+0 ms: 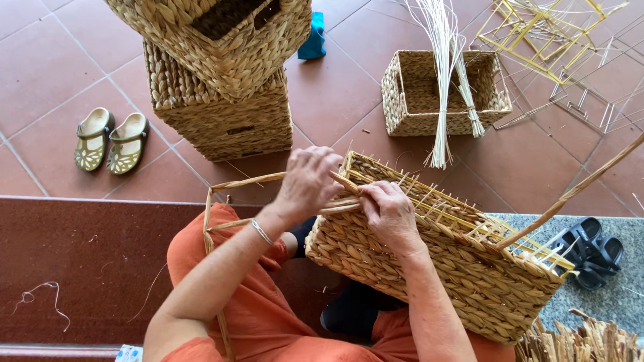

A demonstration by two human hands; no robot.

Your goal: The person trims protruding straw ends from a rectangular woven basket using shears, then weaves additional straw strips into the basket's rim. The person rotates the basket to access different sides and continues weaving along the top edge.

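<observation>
A half-woven straw basket (429, 268) rests on my lap, tilted, with thin yellow frame rods sticking up along its rim. My left hand (310, 181) grips a flat straw strand (245, 181) at the basket's upper left corner; the strand loops left and down past my knee. A silver bangle sits on that wrist. My right hand (389, 213) presses on the rim just right of the left hand, fingers closed on the strand where it meets the weave. A second long strand (570, 194) runs from the rim up to the right.
Two finished woven baskets (221, 74) are stacked on the red tile floor ahead, a smaller basket (443, 94) holds a bundle of pale reeds (444, 74). Yellow wire frames (550, 33) lie at top right. Green sandals (111, 141) at left, black sandals (594, 251) at right, straw scraps (583, 342).
</observation>
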